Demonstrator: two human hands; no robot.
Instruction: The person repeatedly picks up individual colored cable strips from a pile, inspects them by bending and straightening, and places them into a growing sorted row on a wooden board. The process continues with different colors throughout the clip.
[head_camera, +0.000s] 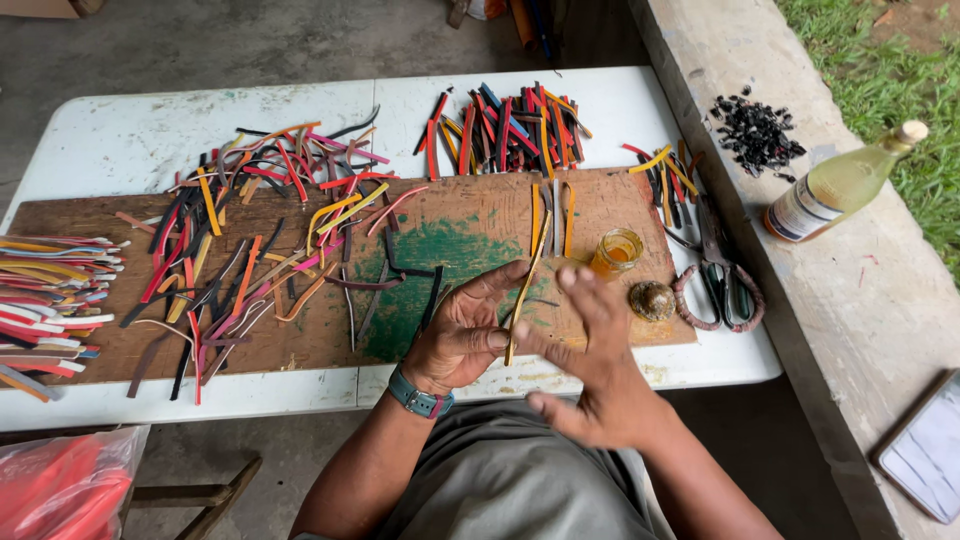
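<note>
Yellow, thin and long, the strip lies between left hand and right hand, fingers spread

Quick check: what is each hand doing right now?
Left hand: open, a yellow strip lying across its palm.
Right hand: open, blurred, fingers spread beside the strip.

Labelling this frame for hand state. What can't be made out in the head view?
- Right hand: motion-blurred; finger contact with the yellow strip is unclear.
- Left hand: its grip on the strip is partly hidden by the right hand.
- Red bag: cut by the bottom-left edge.
- Scissors: blades hidden under strips.
- Black pile: pieces too small to tell.
</note>
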